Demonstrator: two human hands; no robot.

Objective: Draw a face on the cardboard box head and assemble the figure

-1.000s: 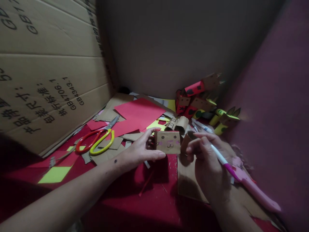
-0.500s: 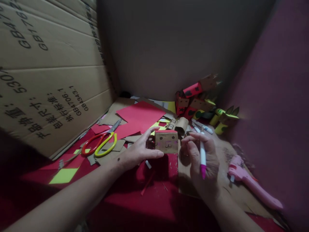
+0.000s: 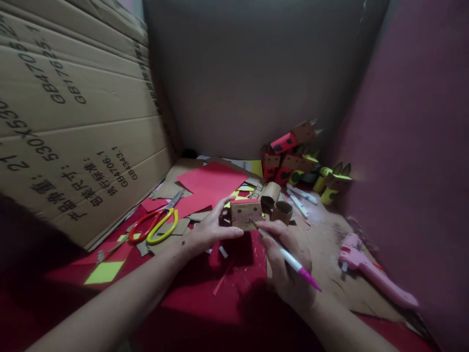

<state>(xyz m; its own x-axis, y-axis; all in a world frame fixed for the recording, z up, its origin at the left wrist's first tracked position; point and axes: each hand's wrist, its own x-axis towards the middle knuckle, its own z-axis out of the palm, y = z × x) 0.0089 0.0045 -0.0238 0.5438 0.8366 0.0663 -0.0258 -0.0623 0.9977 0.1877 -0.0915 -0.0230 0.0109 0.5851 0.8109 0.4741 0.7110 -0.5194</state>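
My left hand (image 3: 216, 226) grips a small cardboard box (image 3: 240, 215) by its left side, thumb below and fingers behind. Its front bears a drawn face with two dark eyes and purple marks; the top edge is red. In my right hand (image 3: 287, 261) is a white felt-tip pen (image 3: 291, 260) with a magenta end pointing toward me. The pen's other end meets the lower right of the drawn face; whether it touches is hard to tell. Two cardboard tubes, one a lying tube (image 3: 270, 194) and one an upright tube (image 3: 282, 211), are just beyond my right hand.
Scissors (image 3: 161, 222) with red and yellow handles lie left, beside red paper (image 3: 212, 178). At right, a pink glue gun (image 3: 373, 269) rests on a cardboard sheet (image 3: 326, 249). More pens (image 3: 302, 195) and several cardboard figures (image 3: 289, 159) sit behind; a large carton (image 3: 84, 112) stands left.
My right hand has moved left and turned the pen, bringing its far end to the face on the box. The box stays in my left hand. The view has shifted slightly.
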